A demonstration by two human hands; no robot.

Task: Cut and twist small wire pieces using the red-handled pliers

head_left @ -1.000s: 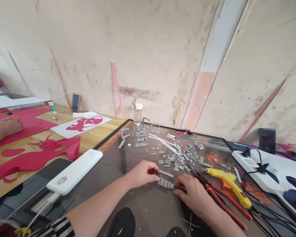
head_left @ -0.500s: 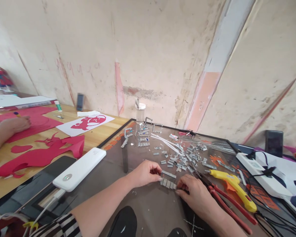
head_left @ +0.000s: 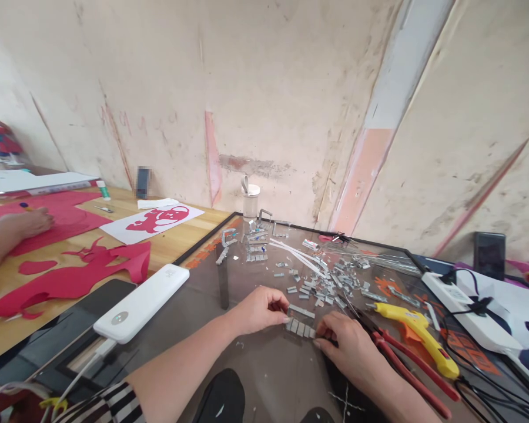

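A short row of silver staple blocks lies on the dark glass board in front of me. My left hand pinches the row's left end with curled fingers. My right hand presses its fingertips against the right end. A longer staple strip lies just behind the row. Many loose staple pieces are scattered further back.
Red-handled pliers and a yellow glue gun lie right of my right hand. A white power bank and a power strip sit at the sides. Another person's hand rests on red paper at left. A small jar stands by the wall.
My hands have stayed on the staple row with almost no movement. The view shifted slightly, and the other person's hand moved a little on the red paper.
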